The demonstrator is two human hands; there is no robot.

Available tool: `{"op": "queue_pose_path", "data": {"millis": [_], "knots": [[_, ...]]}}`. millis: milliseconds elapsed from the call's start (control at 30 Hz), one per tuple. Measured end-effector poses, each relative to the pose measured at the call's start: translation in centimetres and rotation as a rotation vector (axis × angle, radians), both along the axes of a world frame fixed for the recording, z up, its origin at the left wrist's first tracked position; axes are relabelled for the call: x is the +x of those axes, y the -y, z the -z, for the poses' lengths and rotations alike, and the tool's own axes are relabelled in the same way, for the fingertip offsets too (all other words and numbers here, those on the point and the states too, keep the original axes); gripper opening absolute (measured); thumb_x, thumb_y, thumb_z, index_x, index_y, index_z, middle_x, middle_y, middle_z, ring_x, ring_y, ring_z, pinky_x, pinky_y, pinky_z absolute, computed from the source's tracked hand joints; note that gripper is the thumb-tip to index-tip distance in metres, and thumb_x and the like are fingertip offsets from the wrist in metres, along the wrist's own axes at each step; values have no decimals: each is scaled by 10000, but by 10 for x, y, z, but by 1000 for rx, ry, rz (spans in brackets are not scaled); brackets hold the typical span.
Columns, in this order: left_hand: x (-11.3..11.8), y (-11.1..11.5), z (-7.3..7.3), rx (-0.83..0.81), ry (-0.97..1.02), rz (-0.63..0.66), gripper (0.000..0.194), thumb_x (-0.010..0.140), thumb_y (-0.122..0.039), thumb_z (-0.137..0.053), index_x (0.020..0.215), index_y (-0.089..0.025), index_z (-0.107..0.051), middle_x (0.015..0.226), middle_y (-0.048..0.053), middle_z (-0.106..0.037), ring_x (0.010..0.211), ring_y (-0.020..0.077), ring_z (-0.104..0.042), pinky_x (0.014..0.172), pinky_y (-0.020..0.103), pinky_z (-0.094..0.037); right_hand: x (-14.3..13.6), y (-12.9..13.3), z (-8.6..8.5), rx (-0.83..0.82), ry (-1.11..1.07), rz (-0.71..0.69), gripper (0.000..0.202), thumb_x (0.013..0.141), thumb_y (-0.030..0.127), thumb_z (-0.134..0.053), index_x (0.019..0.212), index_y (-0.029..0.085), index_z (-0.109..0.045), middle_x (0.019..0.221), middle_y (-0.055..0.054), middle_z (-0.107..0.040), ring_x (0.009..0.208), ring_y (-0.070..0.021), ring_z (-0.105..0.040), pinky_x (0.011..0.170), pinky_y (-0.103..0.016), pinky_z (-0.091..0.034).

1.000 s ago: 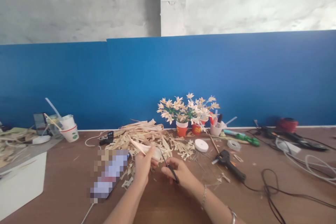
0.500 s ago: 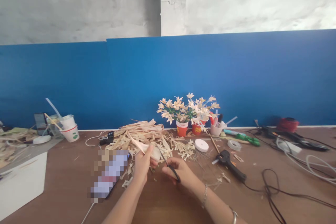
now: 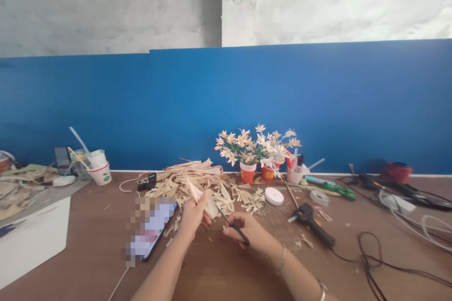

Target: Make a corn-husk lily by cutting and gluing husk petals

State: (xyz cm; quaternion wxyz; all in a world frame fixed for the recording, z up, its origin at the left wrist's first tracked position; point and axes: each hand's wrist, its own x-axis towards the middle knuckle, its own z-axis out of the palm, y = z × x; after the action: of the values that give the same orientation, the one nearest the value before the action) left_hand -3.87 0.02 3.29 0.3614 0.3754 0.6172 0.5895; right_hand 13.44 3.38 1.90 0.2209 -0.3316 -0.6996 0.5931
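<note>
The pale husk piece [image 3: 212, 209] has tipped steeper in the left hand [image 3: 192, 217], its grip pinching it before the husk pile [image 3: 196, 170]; the right hand [image 3: 253, 231] grasps scissors [image 3: 243, 233], blades near the piece; seemingly a re-angling towards them.

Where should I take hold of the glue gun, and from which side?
Take the glue gun by its handle, probably from the near right: that part is slim, uncovered and slants that way, with the cord leaving its end.
</note>
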Motion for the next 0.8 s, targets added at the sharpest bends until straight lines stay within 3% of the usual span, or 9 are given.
{"op": "queue_pose_path", "data": {"millis": [333, 633, 800], "knots": [[-9, -1, 1, -60, -87, 137, 454, 712, -620, -512, 577, -187, -491, 344, 4, -549, 296, 162, -534, 282, 211, -367, 9, -2, -4, 2, 68, -95, 416, 620, 515, -692, 752, 159, -524, 510, 82, -467, 360, -37, -385, 324, -148, -277], [-9, 1, 0, -110, -167, 167, 380, 735, -573, -500, 625, -210, -481, 291, -22, -498, 275, 177, -521, 278, 223, -360, 10, 1, -14, 39, 172, -74, 393, 592, 486, -719, 712, 151, -552, 474, 82, -453, 355, -39, -374, 317, -151, -295], [-9, 1, 0, -100, -229, 171, 357, 745, -551, -493, 653, -207, -476, 277, -40, -474, 264, 169, -510, 266, 204, -324, 12, -2, -10, 65, 188, -102, 377, 609, 481, -709, 716, 149, -563, 481, 71, -481, 349, -40, -375, 315, -153, -295]]}}
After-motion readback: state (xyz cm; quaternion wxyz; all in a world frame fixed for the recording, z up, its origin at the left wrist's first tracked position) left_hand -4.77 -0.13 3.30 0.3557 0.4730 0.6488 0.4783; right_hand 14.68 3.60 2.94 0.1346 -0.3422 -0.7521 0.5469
